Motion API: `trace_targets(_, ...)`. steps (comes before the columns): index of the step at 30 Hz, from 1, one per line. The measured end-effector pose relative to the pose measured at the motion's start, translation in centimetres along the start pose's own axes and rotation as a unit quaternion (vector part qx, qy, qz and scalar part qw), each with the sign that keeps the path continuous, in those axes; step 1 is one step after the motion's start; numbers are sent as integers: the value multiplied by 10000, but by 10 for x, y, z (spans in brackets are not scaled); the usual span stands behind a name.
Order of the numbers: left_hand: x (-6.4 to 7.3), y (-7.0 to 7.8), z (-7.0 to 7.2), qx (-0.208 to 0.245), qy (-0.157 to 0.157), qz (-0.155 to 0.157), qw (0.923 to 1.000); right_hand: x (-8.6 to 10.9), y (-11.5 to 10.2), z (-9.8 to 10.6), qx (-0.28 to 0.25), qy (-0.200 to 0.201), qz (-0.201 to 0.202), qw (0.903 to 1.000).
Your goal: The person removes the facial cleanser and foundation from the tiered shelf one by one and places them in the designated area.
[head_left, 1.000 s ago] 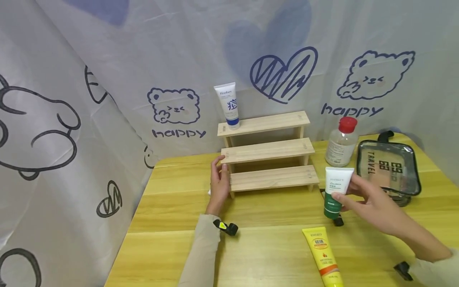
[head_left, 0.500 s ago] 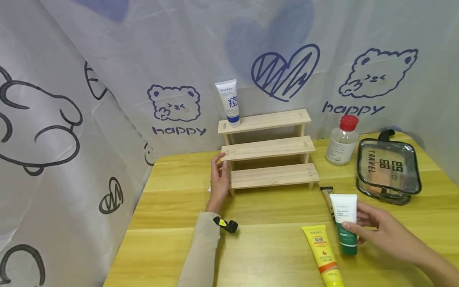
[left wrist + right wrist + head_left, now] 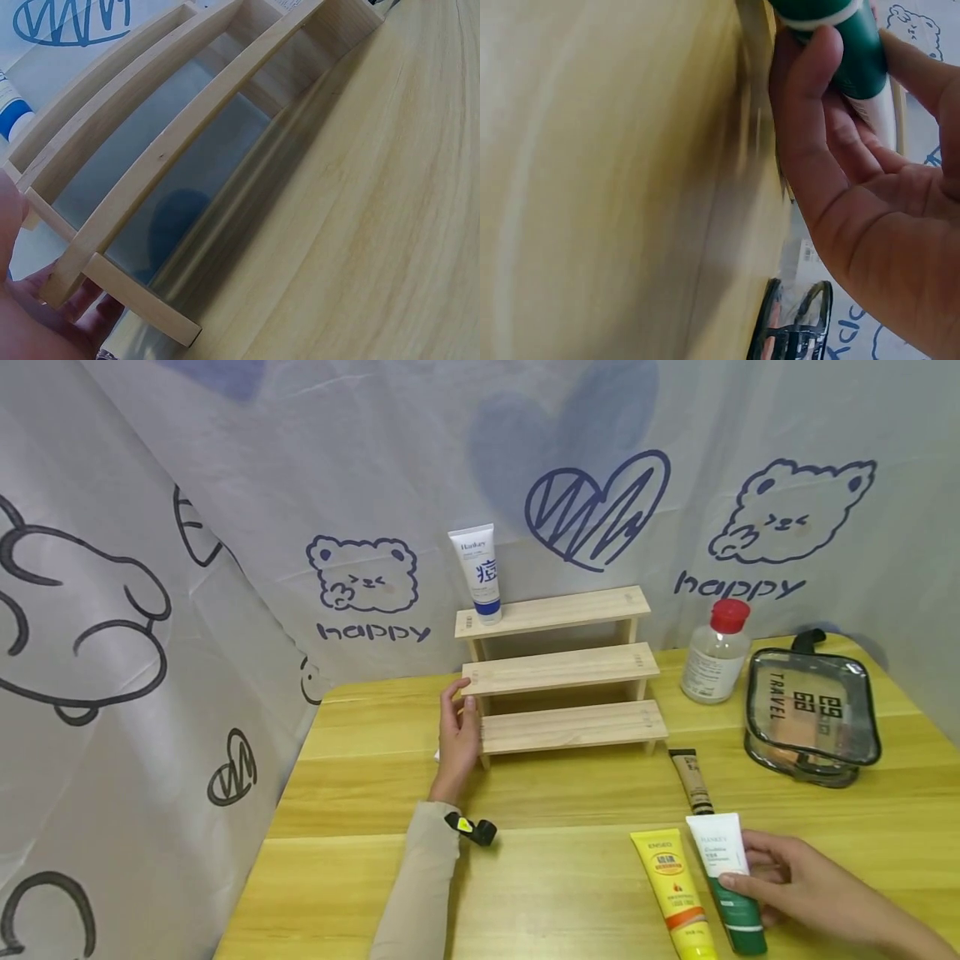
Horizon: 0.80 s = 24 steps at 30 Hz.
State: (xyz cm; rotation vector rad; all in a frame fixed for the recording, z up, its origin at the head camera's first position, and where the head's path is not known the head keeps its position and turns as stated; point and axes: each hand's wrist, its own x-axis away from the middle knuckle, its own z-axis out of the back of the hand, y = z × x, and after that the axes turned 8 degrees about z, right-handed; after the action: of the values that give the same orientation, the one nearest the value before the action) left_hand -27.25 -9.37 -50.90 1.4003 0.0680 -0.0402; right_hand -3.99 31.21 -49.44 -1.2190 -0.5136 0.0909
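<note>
My right hand pinches a green and white squeeze tube between thumb and fingers, low over the table's right side. Its green part shows in the right wrist view, where the tube sits between my thumb and curled fingers. Left of it lies a yellow squeeze tube, and a small beige tube lies just beyond. My left hand grips the left end of a three-step wooden rack; in the left wrist view its fingers reach behind the rack's end. A white and blue tube stands on the top step.
A clear bottle with a red cap stands right of the rack. Beside it sits a clear travel pouch with black trim. A printed curtain hangs behind and left of the wooden table.
My right hand has brought the green and white tube down and toward me, from in front of the bottle to beside the yellow tube. The left hand stays on the rack.
</note>
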Motion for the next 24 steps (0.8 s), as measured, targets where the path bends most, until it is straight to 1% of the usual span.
trace_targets(4, -1, -2, 0, 10, 10, 9, 10000, 2, 3, -5, 28, -104, -106, 9999)
trace_targets(6, -1, -2, 0, 37, 10, 7, 10000, 3, 2, -8, 301, -9, -117, 9995)
trace_targets(8, -1, -3, 0, 46, 8, 1, 10000, 4, 1, -10, 762, 151, -65, 9970)
trace_targets(9, -1, -3, 0, 51, 5, -3, 10000, 4, 0, -11, 1048, 277, -78, 9941)
trace_targets(11, -1, -2, 0, 51, 1, -5, 10000, 4, -3, -14, 1633, 540, -129, 9850)
trace_targets(12, -1, -2, 0, 43, -6, -7, 10000, 4, -4, -15, 1833, 645, -161, 9808)
trace_targets(14, -1, -2, 0, 28, -19, -7, 10000, 4, -5, -17, 2022, 826, -339, 9753)
trace_targets(16, -1, -1, 0, 24, -38, -15, 10000, 4, -6, -18, 1976, 913, -546, 9745)
trace_targets(19, -1, -1, -1, 32, -56, -33, 10000, 6, -7, -21, 1598, 956, -847, 9789)
trace_targets(21, -1, -1, -1, 48, -42, -44, 10000, 7, -7, -22, 1355, 954, -893, 9821)
trace_targets(24, -1, 0, -1, 69, -16, -39, 10000, 8, -8, -24, 1167, 1026, -1009, 9827)
